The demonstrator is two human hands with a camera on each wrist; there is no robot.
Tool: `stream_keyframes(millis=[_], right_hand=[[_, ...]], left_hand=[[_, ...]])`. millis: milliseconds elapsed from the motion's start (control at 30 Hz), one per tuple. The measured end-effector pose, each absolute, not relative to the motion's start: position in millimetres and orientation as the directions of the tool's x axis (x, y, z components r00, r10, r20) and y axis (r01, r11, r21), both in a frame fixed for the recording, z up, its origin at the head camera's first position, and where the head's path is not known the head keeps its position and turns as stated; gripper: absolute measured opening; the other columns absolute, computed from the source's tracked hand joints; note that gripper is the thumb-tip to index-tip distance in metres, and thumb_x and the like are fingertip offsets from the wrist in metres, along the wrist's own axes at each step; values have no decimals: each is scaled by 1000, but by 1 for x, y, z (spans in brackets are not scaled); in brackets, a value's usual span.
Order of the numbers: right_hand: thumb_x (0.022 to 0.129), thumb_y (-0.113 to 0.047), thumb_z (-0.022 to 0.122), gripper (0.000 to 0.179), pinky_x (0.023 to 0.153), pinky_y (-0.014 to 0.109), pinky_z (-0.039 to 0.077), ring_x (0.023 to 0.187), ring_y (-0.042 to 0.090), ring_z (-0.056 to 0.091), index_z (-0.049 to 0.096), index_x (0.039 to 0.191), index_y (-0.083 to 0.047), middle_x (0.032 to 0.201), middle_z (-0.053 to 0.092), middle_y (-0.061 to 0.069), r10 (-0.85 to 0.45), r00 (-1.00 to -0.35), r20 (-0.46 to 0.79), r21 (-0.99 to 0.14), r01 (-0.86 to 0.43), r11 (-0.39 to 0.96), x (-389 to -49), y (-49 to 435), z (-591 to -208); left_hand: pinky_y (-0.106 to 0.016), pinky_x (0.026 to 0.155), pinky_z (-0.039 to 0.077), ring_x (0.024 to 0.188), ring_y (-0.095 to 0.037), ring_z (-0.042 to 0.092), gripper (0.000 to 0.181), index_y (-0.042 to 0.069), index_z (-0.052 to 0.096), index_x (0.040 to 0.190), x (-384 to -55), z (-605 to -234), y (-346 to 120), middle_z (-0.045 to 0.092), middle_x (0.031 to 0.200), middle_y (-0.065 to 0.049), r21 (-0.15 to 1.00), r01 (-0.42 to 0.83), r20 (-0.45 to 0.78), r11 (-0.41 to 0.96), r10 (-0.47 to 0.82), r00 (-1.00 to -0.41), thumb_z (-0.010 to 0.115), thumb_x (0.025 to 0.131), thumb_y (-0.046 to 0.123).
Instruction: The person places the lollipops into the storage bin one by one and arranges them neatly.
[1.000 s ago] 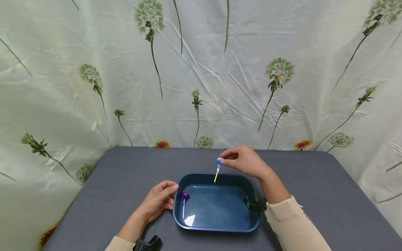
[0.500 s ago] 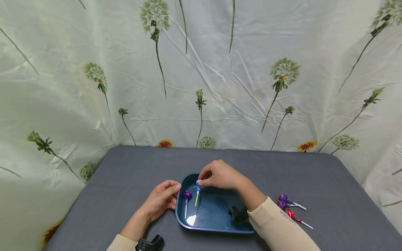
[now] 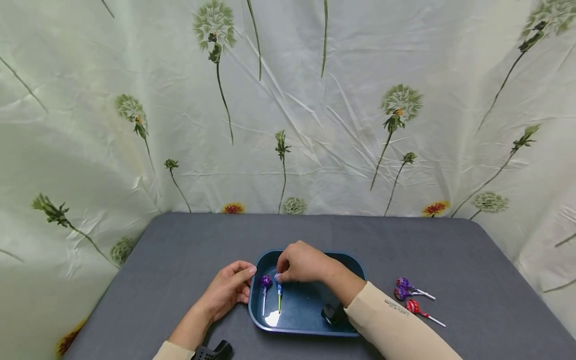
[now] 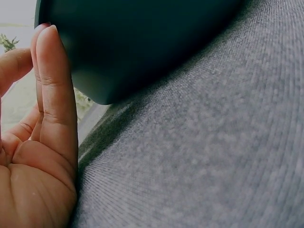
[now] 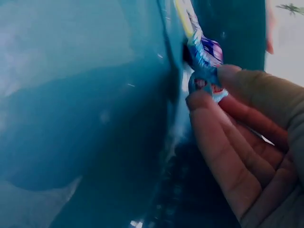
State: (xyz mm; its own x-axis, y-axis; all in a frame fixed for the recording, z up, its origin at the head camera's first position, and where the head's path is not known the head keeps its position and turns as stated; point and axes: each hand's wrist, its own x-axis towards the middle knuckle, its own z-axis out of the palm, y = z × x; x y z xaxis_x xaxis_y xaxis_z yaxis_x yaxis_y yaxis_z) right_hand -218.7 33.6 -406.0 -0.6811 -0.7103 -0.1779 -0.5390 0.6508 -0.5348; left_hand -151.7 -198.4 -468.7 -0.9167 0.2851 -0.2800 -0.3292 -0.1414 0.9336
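Note:
My right hand [image 3: 305,262] pinches a lollipop [image 3: 278,278] by its blue-wrapped head, low inside the dark blue tray [image 3: 315,334]. Its yellow stick points toward the front of the tray. In the right wrist view, thumb and fingertips close on the shiny lollipop wrapper [image 5: 204,54]. Just left of it, a purple lollipop [image 3: 266,281] lies in the tray with its pale stick toward me. My left hand [image 3: 229,287] rests against the tray's left rim. The left wrist view shows its straight fingers [image 4: 57,95] touching the tray's outer wall [image 4: 109,57].
On the grey table to the right of the tray lie two purple lollipops [image 3: 402,288] and a red lollipop [image 3: 413,306], sticks pointing right. A floral curtain [image 3: 333,125] hangs behind the table [image 3: 202,235].
My right hand has carried the blue lollipop left and down from above the tray's back rim to beside the purple one. The lollipops at right came into view. My left hand has stayed put.

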Motion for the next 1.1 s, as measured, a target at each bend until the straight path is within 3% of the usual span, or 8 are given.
stream_keyframes(millis=[500, 1100], right_hand=[[88, -23, 81, 11, 54, 16, 48, 55, -1, 57, 75, 87, -14, 66, 64, -12, -727, -659, -194, -503, -569, 650, -216, 24, -413], [88, -26, 81, 15, 59, 18, 50, 64, 2, 58, 76, 95, -14, 75, 65, -10, -696, -675, -246, -490, -533, 690, -214, 22, -407]], left_hand=[[-18, 56, 56, 58, -2, 60, 9, 16, 58, 106, -151, -469, -199, 61, 82, 4, 933, -319, -257, -167, 310, -915, 59, 105, 26], [-19, 56, 56, 58, -3, 60, 13, 15, 58, 107, -151, -467, -198, 61, 83, 3, 930, -331, -271, -163, 305, -913, 61, 103, 27]])
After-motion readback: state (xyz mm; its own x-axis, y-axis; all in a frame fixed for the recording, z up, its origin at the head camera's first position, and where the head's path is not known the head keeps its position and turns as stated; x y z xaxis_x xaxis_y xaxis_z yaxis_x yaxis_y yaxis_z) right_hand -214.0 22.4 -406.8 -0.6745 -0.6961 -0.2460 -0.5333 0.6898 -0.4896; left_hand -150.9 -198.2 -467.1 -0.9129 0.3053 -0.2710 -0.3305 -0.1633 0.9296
